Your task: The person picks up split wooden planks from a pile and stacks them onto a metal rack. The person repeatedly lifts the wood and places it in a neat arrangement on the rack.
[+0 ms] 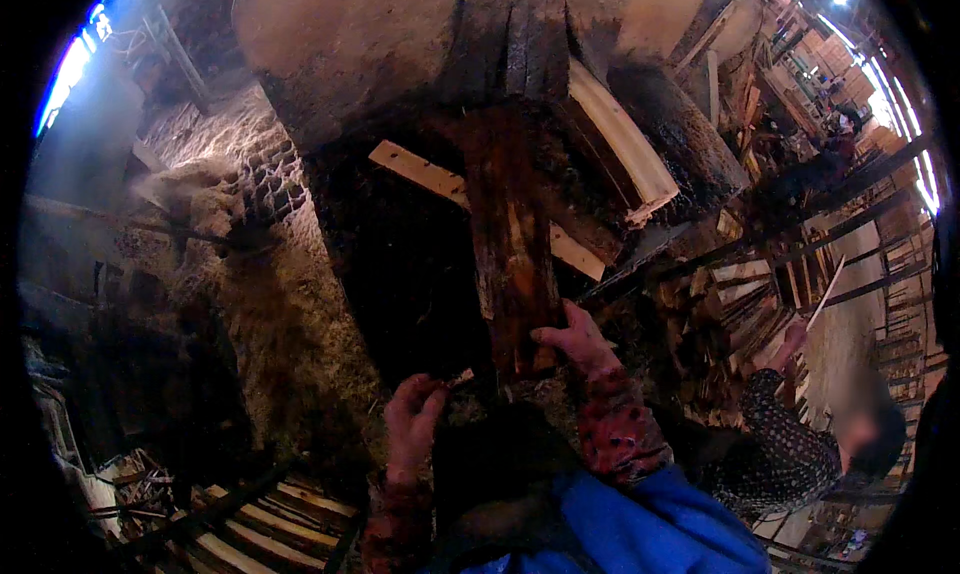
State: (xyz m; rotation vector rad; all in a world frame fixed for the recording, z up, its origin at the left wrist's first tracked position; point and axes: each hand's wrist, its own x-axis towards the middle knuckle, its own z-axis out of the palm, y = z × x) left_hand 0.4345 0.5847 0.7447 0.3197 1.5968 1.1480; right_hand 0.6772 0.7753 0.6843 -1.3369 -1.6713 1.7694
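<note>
A long dark-brown wooden slab (512, 239) with a rough, bark-like face lies lengthwise in front of me. My right hand (580, 342) grips its near right edge, thumb on top and the other fingers partly hidden. Left of the slab's near end, my left hand (413, 414) is apart from it with its fingers curled together. A small pale sliver (461, 378) shows right at those fingertips; whether they hold it is too dark to tell. Beneath the slab, a pale sawn plank (420, 172) crosses at an angle and comes out on both sides.
A thick pale split log (620, 139) lies beyond to the right. Rough earthen walling (290, 304) rises at left. Pale slats (260, 529) lie at lower left. Stacked wood (690, 319) stands at right, near another person (785, 454) holding a thin stick (826, 292).
</note>
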